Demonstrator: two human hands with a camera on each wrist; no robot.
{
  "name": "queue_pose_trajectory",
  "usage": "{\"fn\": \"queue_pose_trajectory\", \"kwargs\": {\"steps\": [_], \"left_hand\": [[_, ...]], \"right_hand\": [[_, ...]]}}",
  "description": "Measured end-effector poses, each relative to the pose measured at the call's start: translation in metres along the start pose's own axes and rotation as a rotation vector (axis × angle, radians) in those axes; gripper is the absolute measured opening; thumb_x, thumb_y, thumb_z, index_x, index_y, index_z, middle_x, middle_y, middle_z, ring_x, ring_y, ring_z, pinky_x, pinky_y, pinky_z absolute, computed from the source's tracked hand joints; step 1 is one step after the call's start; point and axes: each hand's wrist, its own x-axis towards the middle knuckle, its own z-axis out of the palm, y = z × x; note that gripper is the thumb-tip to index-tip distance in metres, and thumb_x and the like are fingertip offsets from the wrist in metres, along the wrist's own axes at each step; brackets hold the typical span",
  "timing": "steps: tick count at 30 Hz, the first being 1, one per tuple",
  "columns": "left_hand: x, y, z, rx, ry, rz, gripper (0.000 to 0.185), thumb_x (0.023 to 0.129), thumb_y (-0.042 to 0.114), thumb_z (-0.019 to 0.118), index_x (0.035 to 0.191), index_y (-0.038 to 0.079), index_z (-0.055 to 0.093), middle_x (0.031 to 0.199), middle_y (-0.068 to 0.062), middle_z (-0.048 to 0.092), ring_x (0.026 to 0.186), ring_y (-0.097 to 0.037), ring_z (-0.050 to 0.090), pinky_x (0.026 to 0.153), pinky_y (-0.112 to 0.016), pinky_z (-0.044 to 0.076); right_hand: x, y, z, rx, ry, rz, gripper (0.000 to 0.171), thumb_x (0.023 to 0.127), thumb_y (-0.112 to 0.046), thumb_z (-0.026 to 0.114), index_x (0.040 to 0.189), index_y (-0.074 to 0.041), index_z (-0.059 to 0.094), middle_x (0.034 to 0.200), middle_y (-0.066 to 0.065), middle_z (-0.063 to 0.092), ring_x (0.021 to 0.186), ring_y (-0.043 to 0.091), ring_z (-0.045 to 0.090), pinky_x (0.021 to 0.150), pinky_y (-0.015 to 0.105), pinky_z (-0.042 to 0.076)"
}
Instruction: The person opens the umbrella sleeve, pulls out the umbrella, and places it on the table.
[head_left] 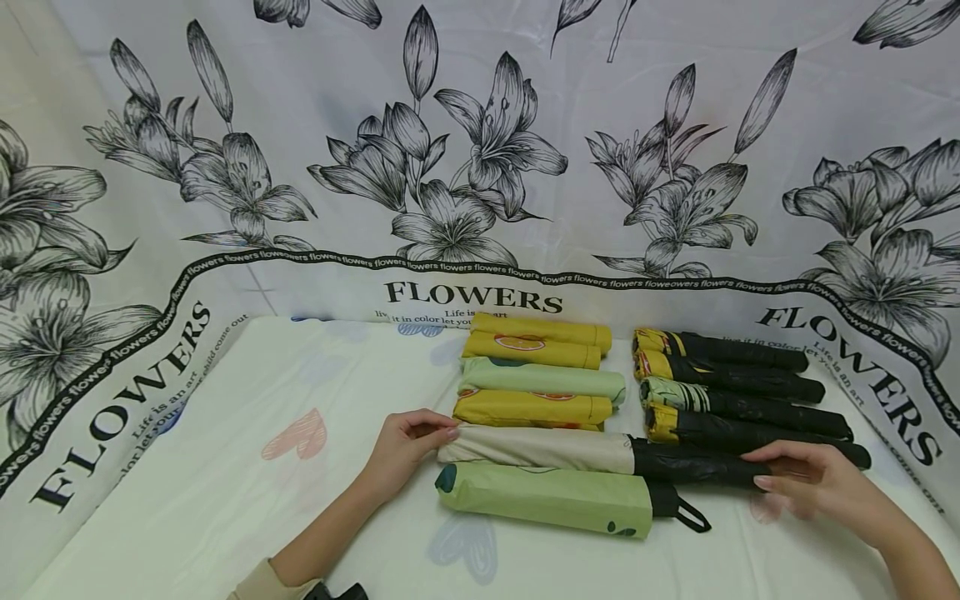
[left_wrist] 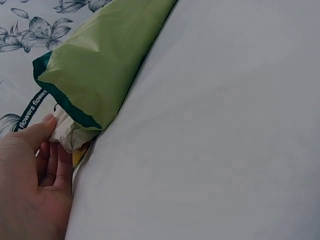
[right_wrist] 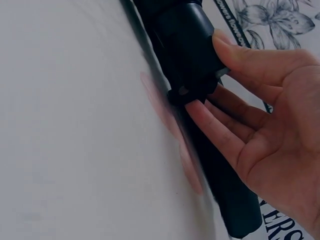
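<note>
A cream folded umbrella (head_left: 540, 450) with a black handle end (head_left: 697, 467) lies across the white cloth. My left hand (head_left: 448, 433) pinches its left tip, and in the left wrist view the thumb and fingers (left_wrist: 50, 145) hold the crumpled cream end (left_wrist: 65, 131). My right hand (head_left: 761, 471) grips the black handle end, with the thumb on top and the fingers beneath (right_wrist: 207, 75) the black handle (right_wrist: 185, 45). A light green folded umbrella (head_left: 547, 497) (left_wrist: 100, 65) lies just in front, parallel and touching it.
Behind the cream one lie yellow and green folded umbrellas (head_left: 536, 375) in a row. To their right is a row of black umbrellas with yellow ends (head_left: 735, 383). A floral backdrop printed FLOWERS (head_left: 472, 296) rises behind. White cloth with hearts (head_left: 300, 433) covers the table.
</note>
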Motion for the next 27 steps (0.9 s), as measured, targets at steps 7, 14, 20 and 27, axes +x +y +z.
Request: {"fn": "queue_pose_trajectory", "kwargs": {"steps": [7, 14, 20, 27], "left_hand": [[0.0, 0.0, 0.0, 0.004, 0.006, -0.007, 0.013, 0.094, 0.001, 0.077, 0.104, -0.007, 0.078, 0.097, 0.002, 0.078, 0.087, -0.006, 0.071, 0.073, -0.019, 0.057], [0.0, -0.001, 0.0, -0.008, -0.002, -0.005, 0.013, 0.094, 0.001, 0.077, 0.104, -0.008, 0.078, 0.097, 0.001, 0.078, 0.087, -0.006, 0.071, 0.073, -0.019, 0.057], [0.0, -0.001, 0.0, -0.004, -0.002, -0.005, 0.013, 0.094, 0.001, 0.077, 0.105, -0.007, 0.078, 0.098, 0.0, 0.078, 0.087, -0.006, 0.071, 0.074, -0.019, 0.057], [0.0, -0.001, 0.0, 0.002, -0.004, -0.011, 0.013, 0.094, 0.001, 0.076, 0.105, -0.007, 0.078, 0.099, -0.001, 0.079, 0.088, -0.006, 0.071, 0.074, -0.019, 0.057]], "right_hand": [[-0.004, 0.005, -0.006, -0.013, 0.011, -0.007, 0.025, 0.097, 0.006, 0.069, 0.119, -0.005, 0.075, 0.114, -0.033, 0.066, 0.088, -0.003, 0.068, 0.055, 0.031, 0.049], [-0.006, 0.011, -0.013, -0.065, 0.013, 0.004, 0.02, 0.095, 0.006, 0.071, 0.115, 0.0, 0.074, 0.112, -0.033, 0.065, 0.098, -0.011, 0.065, 0.07, 0.019, 0.055], [-0.01, 0.021, -0.019, -0.022, -0.023, -0.033, 0.026, 0.095, 0.011, 0.068, 0.116, -0.003, 0.075, 0.113, -0.032, 0.066, 0.1, -0.011, 0.065, 0.071, 0.019, 0.056], [-0.013, 0.026, -0.022, 0.017, -0.061, 0.003, 0.028, 0.097, 0.009, 0.067, 0.117, -0.008, 0.077, 0.113, -0.034, 0.065, 0.095, -0.004, 0.07, 0.066, 0.023, 0.054]]}}
